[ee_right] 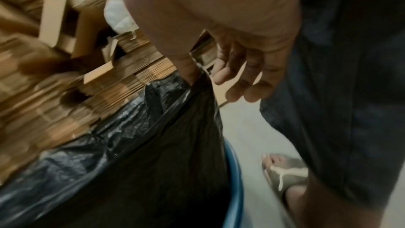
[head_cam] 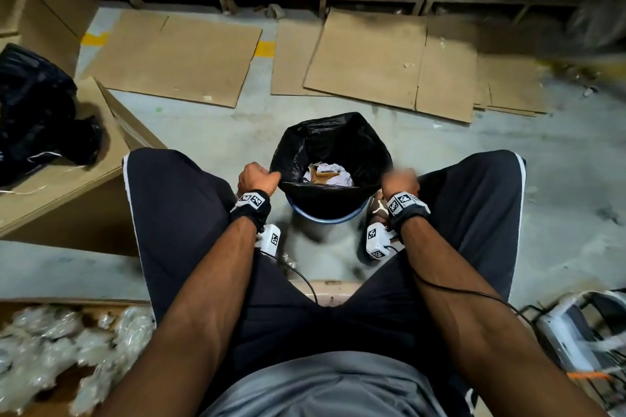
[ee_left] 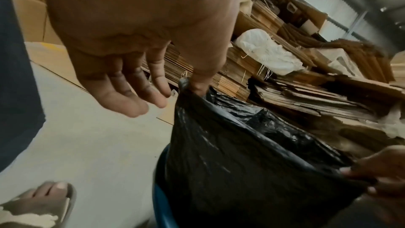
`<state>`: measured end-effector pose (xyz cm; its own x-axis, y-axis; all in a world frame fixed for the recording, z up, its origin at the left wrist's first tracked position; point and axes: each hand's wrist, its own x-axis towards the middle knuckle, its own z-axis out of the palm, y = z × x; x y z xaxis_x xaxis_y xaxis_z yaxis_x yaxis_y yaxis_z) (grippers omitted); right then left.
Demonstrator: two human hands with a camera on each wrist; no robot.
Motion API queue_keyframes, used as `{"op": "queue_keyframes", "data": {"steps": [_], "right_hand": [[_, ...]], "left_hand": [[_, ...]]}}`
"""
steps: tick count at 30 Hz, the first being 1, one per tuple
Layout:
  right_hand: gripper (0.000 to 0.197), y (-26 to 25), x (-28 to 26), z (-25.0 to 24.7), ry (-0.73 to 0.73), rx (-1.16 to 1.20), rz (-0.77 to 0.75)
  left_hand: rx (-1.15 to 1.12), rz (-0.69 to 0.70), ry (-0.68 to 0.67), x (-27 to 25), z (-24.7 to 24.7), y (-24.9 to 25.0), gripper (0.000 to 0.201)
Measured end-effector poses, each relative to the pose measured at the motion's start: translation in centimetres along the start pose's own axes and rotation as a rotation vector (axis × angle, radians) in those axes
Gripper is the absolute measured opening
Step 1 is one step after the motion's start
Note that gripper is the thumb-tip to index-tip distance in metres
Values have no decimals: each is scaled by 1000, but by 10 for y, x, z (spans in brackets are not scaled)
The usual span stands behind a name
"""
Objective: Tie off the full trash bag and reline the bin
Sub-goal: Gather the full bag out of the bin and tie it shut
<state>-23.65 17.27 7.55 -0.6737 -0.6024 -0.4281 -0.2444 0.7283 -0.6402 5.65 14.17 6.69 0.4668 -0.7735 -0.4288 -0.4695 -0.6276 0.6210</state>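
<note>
A blue bin (head_cam: pixel 326 219) stands on the floor between my knees, lined with a black trash bag (head_cam: pixel 325 142) holding crumpled paper and cardboard scraps (head_cam: pixel 328 174). My left hand (head_cam: pixel 267 177) pinches the bag's left rim between thumb and forefinger. In the left wrist view that pinch (ee_left: pixel 189 85) sits at the top of the bag (ee_left: pixel 241 162), and the other fingers hang loose. My right hand (head_cam: pixel 394 179), blurred, pinches the right rim. In the right wrist view the thumb side of my right hand (ee_right: pixel 196 75) holds the bag (ee_right: pixel 153 145) above the bin (ee_right: pixel 234 188).
Spare black bags (head_cam: pixel 37 112) lie on a cardboard box at the left. Flattened cardboard sheets (head_cam: pixel 389 57) cover the floor beyond the bin, with stacked cardboard on racks behind. A box of clear plastic wrap (head_cam: pixel 67 349) is at lower left. My sandalled feet flank the bin.
</note>
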Motion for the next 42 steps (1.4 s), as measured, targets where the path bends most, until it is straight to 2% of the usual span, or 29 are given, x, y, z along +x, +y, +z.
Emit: {"op": "queue_keyframes", "data": {"steps": [4, 8, 10, 15, 20, 22, 27, 31, 34, 38, 40, 42], "right_hand": [[33, -7, 11, 3, -1, -89, -163], [12, -29, 34, -7, -8, -178, -190], [16, -36, 45, -13, 19, -191, -198], [18, -32, 64, -11, 31, -146, -115], [17, -23, 84, 10, -108, -75, -48], [15, -14, 98, 21, -121, -57, -58], [29, -20, 86, 14, -129, 56, -77], [34, -17, 83, 15, -222, 297, 47], [33, -17, 81, 15, -275, 515, 155], [32, -17, 73, 6, -298, 585, 129], [37, -14, 72, 3, -299, 473, 49], [40, -11, 70, 3, -240, 301, -72]], "left_hand": [[41, 88, -62, 19, 2, 3, 41], [60, 156, -64, 46, -6, 20, 13], [63, 163, -25, 55, -13, 27, 14], [27, 88, 62, 72, -19, 21, 17], [32, 71, -47, 81, -8, 13, 24], [28, 81, -26, 83, -5, 13, 21], [-155, -34, 29, 86, -2, 3, 15], [-463, -136, 56, 88, 4, -9, 23], [-524, -159, 15, 87, 3, -12, 27], [-470, -105, -7, 70, -5, -2, 27], [-322, -6, -24, 55, -10, 5, 31], [-213, 156, -63, 49, -10, 6, 43]]}}
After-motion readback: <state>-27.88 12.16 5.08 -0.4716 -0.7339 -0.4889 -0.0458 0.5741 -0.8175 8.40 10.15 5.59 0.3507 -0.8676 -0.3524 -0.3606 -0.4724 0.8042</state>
